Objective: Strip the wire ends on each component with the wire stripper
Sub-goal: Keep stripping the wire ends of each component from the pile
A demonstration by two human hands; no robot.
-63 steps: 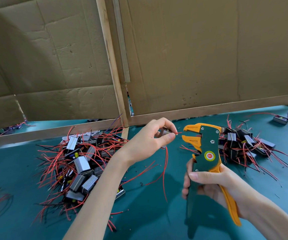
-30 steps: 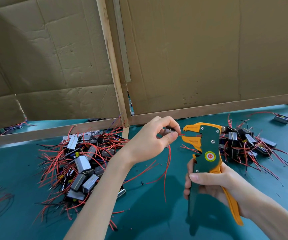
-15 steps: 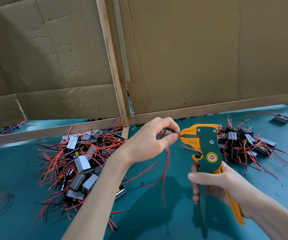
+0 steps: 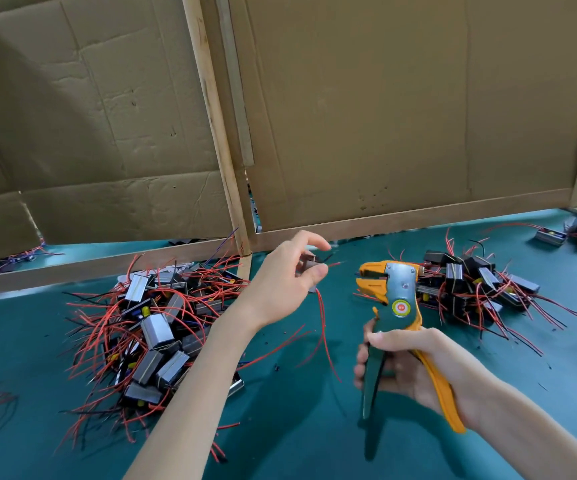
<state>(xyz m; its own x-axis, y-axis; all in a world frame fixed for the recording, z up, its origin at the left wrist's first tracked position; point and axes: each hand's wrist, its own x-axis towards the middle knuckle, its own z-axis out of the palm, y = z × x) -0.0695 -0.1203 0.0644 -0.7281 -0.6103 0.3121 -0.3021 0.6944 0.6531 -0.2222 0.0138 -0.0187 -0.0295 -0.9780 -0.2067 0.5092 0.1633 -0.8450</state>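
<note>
1 view, head-worn, wide-angle. Faces forward and down across the green table [image 4: 287,427], near enough that left hand [image 4: 287,282] and right hand [image 4: 415,365] sit mid-frame. Cardboard partition [image 4: 366,109] fills upper half. Lens bends lines near borders.

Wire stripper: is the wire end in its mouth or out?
Out. The left hand holds the component, and its red wire end sits clear of the wire stripper.
</note>
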